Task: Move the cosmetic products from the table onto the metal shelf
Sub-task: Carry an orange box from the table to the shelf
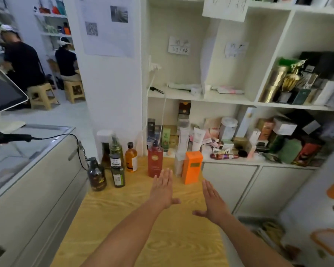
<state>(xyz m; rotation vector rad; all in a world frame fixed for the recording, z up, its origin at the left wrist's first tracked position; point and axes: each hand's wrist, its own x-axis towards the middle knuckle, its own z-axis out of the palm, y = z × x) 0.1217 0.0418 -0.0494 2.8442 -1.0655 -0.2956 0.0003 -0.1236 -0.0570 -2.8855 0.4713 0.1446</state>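
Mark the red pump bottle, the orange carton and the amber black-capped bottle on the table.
Red plastic pump bottle [155,163], head view, front of body.
Orange cardboard carton [192,167], head view, front face.
Amber black-capped bottle [130,158], head view, middle of body.

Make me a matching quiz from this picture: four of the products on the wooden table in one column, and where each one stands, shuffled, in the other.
Things:
1. red pump bottle
2. orange box
3. dark brown pump bottle
4. amber bottle

Places:
A. farthest left of the group
B. farthest right of the group
C. just beyond the fingertips of the left hand
D. next to the red pump bottle, on its left

Pairs: 1-C, 2-B, 3-A, 4-D
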